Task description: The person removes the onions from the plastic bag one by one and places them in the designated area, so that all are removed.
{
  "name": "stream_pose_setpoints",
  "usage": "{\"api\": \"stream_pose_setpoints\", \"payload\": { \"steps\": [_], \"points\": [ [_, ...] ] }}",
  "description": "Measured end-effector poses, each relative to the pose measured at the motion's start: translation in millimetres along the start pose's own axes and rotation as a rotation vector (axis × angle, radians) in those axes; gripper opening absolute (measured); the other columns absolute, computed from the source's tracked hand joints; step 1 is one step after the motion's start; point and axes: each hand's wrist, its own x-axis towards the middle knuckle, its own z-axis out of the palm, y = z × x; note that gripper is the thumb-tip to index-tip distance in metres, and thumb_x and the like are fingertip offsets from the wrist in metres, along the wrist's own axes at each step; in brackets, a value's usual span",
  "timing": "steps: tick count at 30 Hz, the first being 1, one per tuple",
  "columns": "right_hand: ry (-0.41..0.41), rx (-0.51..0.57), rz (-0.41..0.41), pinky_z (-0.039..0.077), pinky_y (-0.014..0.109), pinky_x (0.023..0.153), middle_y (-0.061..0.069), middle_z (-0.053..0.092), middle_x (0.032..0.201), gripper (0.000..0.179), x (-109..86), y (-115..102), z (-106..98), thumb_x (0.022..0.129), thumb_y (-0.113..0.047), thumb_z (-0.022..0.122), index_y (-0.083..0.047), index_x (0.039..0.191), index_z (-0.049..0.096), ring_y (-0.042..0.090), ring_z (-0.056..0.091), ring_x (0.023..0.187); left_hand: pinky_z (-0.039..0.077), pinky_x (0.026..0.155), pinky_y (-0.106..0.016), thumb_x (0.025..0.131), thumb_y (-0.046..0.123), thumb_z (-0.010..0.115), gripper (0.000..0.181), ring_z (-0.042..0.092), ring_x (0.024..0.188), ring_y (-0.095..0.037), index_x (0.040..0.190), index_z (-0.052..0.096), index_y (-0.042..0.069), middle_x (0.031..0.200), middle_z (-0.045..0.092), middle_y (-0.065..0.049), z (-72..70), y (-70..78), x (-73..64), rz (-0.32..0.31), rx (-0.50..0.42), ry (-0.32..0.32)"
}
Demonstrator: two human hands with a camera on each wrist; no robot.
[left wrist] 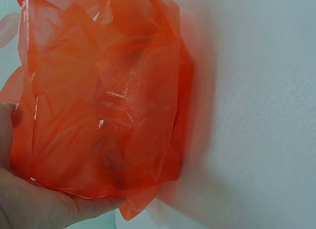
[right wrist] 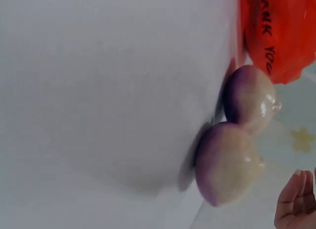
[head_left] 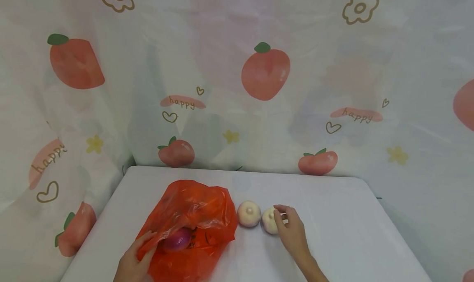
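Note:
A crumpled red plastic bag (head_left: 207, 208) lies on its side on the white table, its mouth towards me. My left hand (head_left: 134, 257) holds the edge of that mouth; in the left wrist view its thumb and fingers (left wrist: 94, 208) are on the bag film. Inside the opening shows a shiny purple round vegetable (head_left: 177, 239). Two cream-and-purple round vegetables, turnip-like, sit side by side to the right of the bag: the left one (head_left: 249, 214) and the right one (right wrist: 227, 165). My right hand (head_left: 292, 228), fingers loosely bent, hovers by the right one, apart from it in the right wrist view.
The white table (head_left: 348, 232) extends to the right of my right hand. Behind and to the left hangs a pale cloth backdrop (head_left: 222, 35) printed with peaches, flowers and hearts. Dark lettering shows on the bag.

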Motion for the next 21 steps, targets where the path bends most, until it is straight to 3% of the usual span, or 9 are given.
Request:
{"api": "stream_pose_setpoints", "payload": {
  "steps": [6, 11, 14, 21],
  "points": [
    [-0.192, 0.099, -0.276, 0.05, 0.022, 0.057, -0.01, 0.062, 0.09, 0.015, -13.3, -32, 14, 0.087, -0.007, 0.066, -0.015, 0.1, 0.065, 0.006, 0.056, 0.076, 0.05, 0.081, -0.05, 0.093, 0.032, 0.059, 0.048, 0.054, 0.1, -0.036, 0.133, 0.048, 0.007, 0.133, 0.047, -0.024, -0.7, -0.4, 0.6, 0.032, 0.03, 0.019],
    [-0.32, 0.083, -0.554, 0.052, 0.024, 0.069, -0.007, 0.063, 0.097, 0.017, -15.2, -52, 20, 0.088, -0.011, 0.066, -0.013, 0.104, 0.064, 0.007, 0.055, 0.086, 0.05, 0.082, -0.05, 0.094, 0.033, 0.058, 0.049, 0.054, 0.099, -0.036, 0.133, 0.048, 0.005, 0.131, 0.048, -0.025, -1.1, -1.1, 2.0, 0.07, 0.046, 0.027],
    [-0.362, 0.081, -0.663, 0.05, 0.022, 0.075, -0.006, 0.063, 0.1, 0.018, -12.7, -61, 26, 0.09, -0.015, 0.064, -0.012, 0.108, 0.064, 0.008, 0.055, 0.091, 0.05, 0.082, -0.05, 0.093, 0.033, 0.058, 0.049, 0.054, 0.099, -0.035, 0.133, 0.048, 0.005, 0.131, 0.048, -0.025, -0.7, -1.4, 2.0, 0.063, 0.039, 0.023],
    [-0.556, 0.096, -0.714, 0.044, 0.019, 0.089, -0.01, 0.058, 0.111, 0.023, -18.0, -85, 47, 0.095, -0.027, 0.057, -0.021, 0.118, 0.06, 0.004, 0.053, 0.103, 0.048, 0.085, -0.052, 0.094, 0.03, 0.058, 0.048, 0.051, 0.104, -0.038, 0.133, 0.048, 0.005, 0.133, 0.046, -0.025, -1.0, -0.2, 0.9, 0.054, 0.055, 0.016]
  ]
}}
